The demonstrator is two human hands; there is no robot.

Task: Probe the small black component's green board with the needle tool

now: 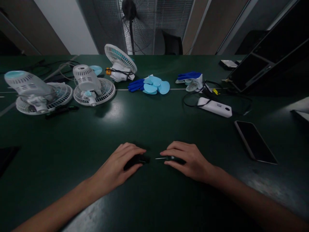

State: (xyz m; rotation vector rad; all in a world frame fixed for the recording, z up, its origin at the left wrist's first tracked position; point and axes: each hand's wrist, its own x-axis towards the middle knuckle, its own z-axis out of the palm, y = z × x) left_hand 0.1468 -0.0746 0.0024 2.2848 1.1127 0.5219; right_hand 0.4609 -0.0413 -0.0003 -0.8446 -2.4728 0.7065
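At the middle of the dark green table, my left hand (125,162) is closed round a small black object (143,159), mostly hidden under the fingers; its kind is not clear. Across a short gap, my right hand (185,159) grips a small screwdriver (175,158) by its dark handle. Its thin metal shaft points left, toward the black object, without touching it. Both hands rest low over the tabletop, thumbs on the near side.
White desk fans (94,87) lie at the left and back. Light-blue fan blades (156,85) and blue-and-white gloves (190,79) lie farther back. A white power strip (214,107) with black cable and a phone (256,141) lie right. A dark cabinet-like box (263,61) stands back right.
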